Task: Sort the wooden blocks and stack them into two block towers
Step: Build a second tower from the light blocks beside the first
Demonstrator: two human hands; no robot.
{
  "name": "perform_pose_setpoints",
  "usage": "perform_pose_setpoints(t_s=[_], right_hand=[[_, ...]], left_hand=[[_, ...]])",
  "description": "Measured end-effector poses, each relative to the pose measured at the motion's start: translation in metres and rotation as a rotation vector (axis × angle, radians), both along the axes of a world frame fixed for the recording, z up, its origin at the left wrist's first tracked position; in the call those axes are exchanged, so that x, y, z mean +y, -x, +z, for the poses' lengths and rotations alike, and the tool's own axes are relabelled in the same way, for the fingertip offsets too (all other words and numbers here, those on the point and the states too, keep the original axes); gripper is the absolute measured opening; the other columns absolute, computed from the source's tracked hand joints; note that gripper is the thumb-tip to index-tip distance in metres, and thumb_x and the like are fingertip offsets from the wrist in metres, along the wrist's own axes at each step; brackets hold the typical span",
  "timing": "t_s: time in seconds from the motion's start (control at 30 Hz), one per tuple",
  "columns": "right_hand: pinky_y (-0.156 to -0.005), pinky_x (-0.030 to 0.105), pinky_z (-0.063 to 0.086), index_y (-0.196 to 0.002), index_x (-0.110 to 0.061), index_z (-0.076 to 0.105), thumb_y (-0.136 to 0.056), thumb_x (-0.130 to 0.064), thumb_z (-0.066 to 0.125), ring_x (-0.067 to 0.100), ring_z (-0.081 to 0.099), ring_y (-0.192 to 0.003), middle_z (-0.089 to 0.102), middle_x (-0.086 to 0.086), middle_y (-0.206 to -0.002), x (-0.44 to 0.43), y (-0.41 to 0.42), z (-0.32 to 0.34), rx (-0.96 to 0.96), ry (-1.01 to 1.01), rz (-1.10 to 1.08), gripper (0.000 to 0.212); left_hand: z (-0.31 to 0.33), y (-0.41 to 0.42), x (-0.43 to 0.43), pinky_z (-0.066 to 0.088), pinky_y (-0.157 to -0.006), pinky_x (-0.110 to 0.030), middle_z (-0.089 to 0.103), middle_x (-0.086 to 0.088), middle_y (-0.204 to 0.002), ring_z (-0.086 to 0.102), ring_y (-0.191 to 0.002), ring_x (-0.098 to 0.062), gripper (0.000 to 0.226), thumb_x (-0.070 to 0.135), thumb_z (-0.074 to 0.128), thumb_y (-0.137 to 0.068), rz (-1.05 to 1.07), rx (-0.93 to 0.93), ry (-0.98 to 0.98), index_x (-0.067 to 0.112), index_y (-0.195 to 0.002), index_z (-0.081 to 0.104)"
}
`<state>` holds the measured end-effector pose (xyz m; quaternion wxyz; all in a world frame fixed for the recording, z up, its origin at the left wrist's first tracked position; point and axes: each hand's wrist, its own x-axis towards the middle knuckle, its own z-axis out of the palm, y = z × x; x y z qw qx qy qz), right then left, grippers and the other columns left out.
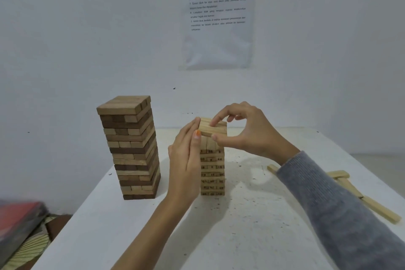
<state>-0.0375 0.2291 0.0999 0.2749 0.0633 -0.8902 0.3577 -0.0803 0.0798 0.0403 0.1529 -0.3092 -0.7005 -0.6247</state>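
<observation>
Two block towers stand on the white table (241, 237). The left tower (131, 149) is taller and mixes dark and light wooden blocks. The smaller pale tower (212, 173) in the middle has numbers printed on its block ends. My left hand (186, 160) lies flat, with straight fingers, against the left side of the pale tower's upper part. My right hand (243, 131) pinches the top layer of pale blocks (215, 130), index finger on top and thumb at the front edge.
Several loose pale blocks (350, 190) lie on the table at the right, partly hidden behind my grey sleeve. A printed sheet (218, 15) hangs on the wall behind. A red and grey object (17, 221) sits low at the left, off the table.
</observation>
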Motion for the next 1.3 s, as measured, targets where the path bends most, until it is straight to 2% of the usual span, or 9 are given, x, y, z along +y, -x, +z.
perform_pose_setpoints(t_s=[0.13, 0.27, 0.33, 0.73, 0.93, 1.03, 1.13, 1.2, 1.3], right_hand=[[-0.086, 0.018, 0.039, -0.082, -0.038, 0.067, -0.067, -0.032, 0.084, 0.008, 0.051, -0.098, 0.063, -0.015, -0.095, 0.002, 0.007, -0.005, -0.046, -0.024, 0.016, 0.024], [-0.083, 0.017, 0.038, -0.082, -0.039, 0.067, -0.068, -0.029, 0.084, 0.006, 0.049, -0.098, 0.063, -0.017, -0.093, 0.004, 0.012, -0.008, -0.076, -0.044, 0.036, 0.024], [-0.080, 0.016, 0.037, -0.082, -0.040, 0.067, -0.069, -0.030, 0.084, 0.005, 0.048, -0.098, 0.063, -0.018, -0.094, 0.004, 0.013, -0.010, -0.094, -0.051, 0.042, 0.024], [-0.082, 0.019, 0.035, -0.084, -0.042, 0.066, -0.071, -0.032, 0.082, 0.004, 0.046, -0.101, 0.063, -0.016, -0.098, 0.004, 0.014, -0.015, -0.159, -0.073, 0.041, 0.023], [-0.082, 0.021, 0.035, -0.090, -0.042, 0.066, -0.073, -0.035, 0.081, 0.001, 0.046, -0.104, 0.062, -0.016, -0.105, 0.007, 0.016, -0.019, -0.209, -0.053, 0.056, 0.024], [-0.087, 0.020, 0.037, -0.102, -0.042, 0.063, -0.078, -0.041, 0.076, 0.001, 0.047, -0.111, 0.061, -0.018, -0.114, 0.010, 0.012, -0.014, -0.249, -0.037, 0.068, 0.027], [-0.090, 0.023, 0.040, -0.112, -0.033, 0.062, -0.094, -0.032, 0.058, 0.001, 0.053, -0.111, 0.060, -0.014, -0.119, 0.012, 0.003, -0.004, -0.227, 0.181, 0.050, 0.019], [-0.097, 0.028, 0.042, -0.117, -0.029, 0.061, -0.099, -0.024, 0.047, 0.004, 0.055, -0.111, 0.060, -0.011, -0.118, 0.007, -0.003, -0.006, -0.138, 0.399, -0.045, 0.023], [-0.098, 0.030, 0.037, -0.134, -0.026, 0.051, -0.103, -0.025, 0.036, 0.015, 0.050, -0.123, 0.055, -0.006, -0.130, -0.012, -0.015, -0.025, -0.078, 0.608, -0.194, 0.034]], left_hand=[[-0.005, 0.004, -0.002, 0.022, -0.116, -0.039, 0.050, 0.018, -0.137, 0.038, -0.129, 0.006, 0.041, 0.040, 0.027, -0.097, 0.022, -0.017, 0.089, 0.035, -0.132, 0.048], [-0.012, 0.008, -0.005, 0.007, -0.102, -0.002, 0.048, 0.020, -0.138, 0.033, -0.127, 0.014, 0.048, 0.042, 0.025, -0.095, 0.065, -0.021, 0.189, 0.032, -0.135, 0.048], [-0.015, 0.009, -0.005, 0.005, -0.097, 0.004, 0.047, 0.021, -0.138, 0.032, -0.127, 0.014, 0.050, 0.043, 0.024, -0.095, 0.079, -0.022, 0.217, 0.031, -0.136, 0.048], [-0.021, 0.008, -0.007, 0.004, -0.095, 0.004, 0.044, 0.023, -0.135, 0.027, -0.122, 0.020, 0.052, 0.043, 0.022, -0.094, 0.109, -0.019, 0.284, 0.029, -0.137, 0.047], [-0.020, 0.007, -0.007, 0.005, -0.095, 0.004, 0.044, 0.021, -0.137, 0.030, -0.125, 0.012, 0.054, 0.045, 0.020, -0.092, 0.112, -0.041, 0.293, 0.030, -0.137, 0.046], [-0.016, 0.003, -0.009, 0.011, -0.104, -0.006, 0.043, 0.023, -0.137, 0.031, -0.128, 0.010, 0.052, 0.046, 0.021, -0.093, 0.093, -0.057, 0.240, 0.032, -0.138, 0.043], [-0.009, -0.002, -0.010, 0.020, -0.111, -0.020, 0.040, 0.024, -0.140, 0.030, -0.131, 0.008, 0.054, 0.051, 0.023, -0.094, 0.035, -0.142, 0.138, 0.032, -0.143, 0.037], [-0.005, -0.005, -0.011, 0.020, -0.113, -0.020, 0.036, 0.020, -0.148, 0.029, -0.136, 0.005, 0.057, 0.056, 0.030, -0.095, -0.069, -0.269, 0.023, 0.030, -0.146, 0.033], [0.000, -0.009, -0.010, 0.014, -0.110, -0.020, 0.028, 0.020, -0.154, 0.024, -0.141, 0.000, 0.071, 0.062, 0.023, -0.083, -0.196, -0.451, -0.052, 0.036, -0.149, 0.026]])
